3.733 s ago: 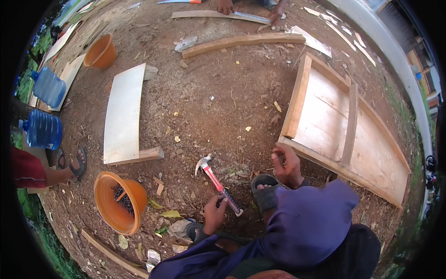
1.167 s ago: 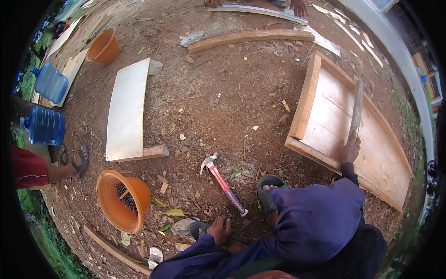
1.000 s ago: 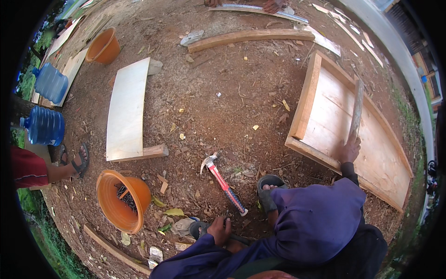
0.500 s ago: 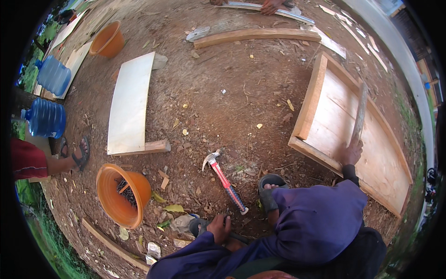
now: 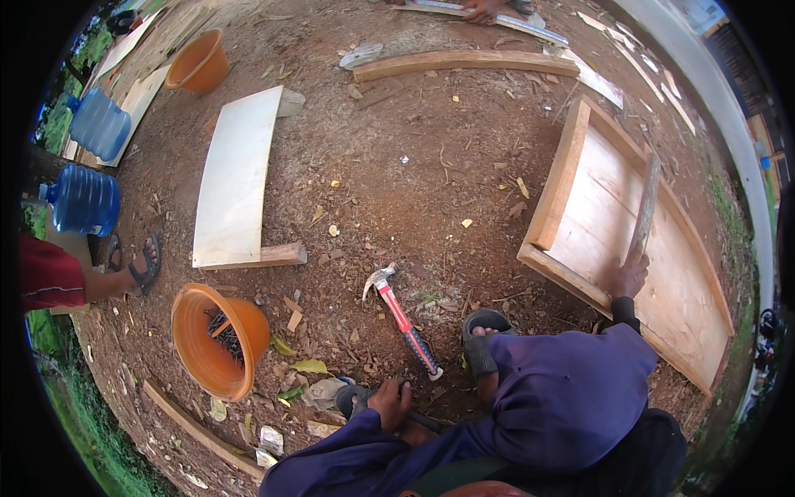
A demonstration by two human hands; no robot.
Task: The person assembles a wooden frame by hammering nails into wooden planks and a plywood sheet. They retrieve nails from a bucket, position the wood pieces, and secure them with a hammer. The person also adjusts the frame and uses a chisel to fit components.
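My right hand (image 5: 631, 277) is closed around the lower end of a narrow wooden stick (image 5: 645, 203). That stick lies across a shallow wooden frame (image 5: 553, 178) with a plywood panel (image 5: 609, 195) inside, on the ground at the right. Down by my sandalled foot, my left hand (image 5: 391, 403) has its fingers curled; what they hold, if anything, is hidden. A claw hammer (image 5: 401, 321) with a red and dark blue handle lies on the soil just ahead of the left hand, touched by neither hand.
An orange bucket (image 5: 186, 348) containing dark nails stands at the left, near another person's sandalled foot (image 5: 145, 265). Beyond are a pale board (image 5: 236, 178), a second orange bucket (image 5: 199, 62) and blue water jugs (image 5: 83, 199). At the top, another person's hand (image 5: 482, 10) touches a long strip.
The view has shifted slightly. Both of my hands, the stick and the hammer keep their places.
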